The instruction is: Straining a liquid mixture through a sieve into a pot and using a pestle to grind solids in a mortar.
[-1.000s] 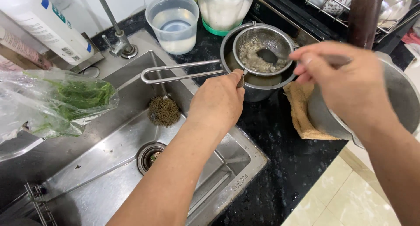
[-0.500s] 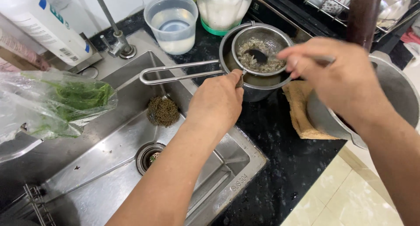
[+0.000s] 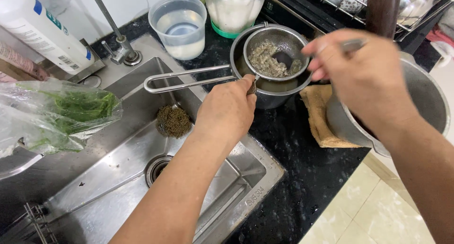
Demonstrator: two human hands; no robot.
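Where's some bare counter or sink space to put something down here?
Free: the sink floor between the drain and the front rim; the black counter between sink and brown cloth. Crowded: around the strainer, measuring cup and jar.

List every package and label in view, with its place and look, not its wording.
White plastic bottle: far left by the tap, lying at a slant, white label with blue patches and a barcode.
Clear plastic bag: left edge over the sink, crumpled, holding green leaves.
Glass jar: top centre, clear, white contents, green base.
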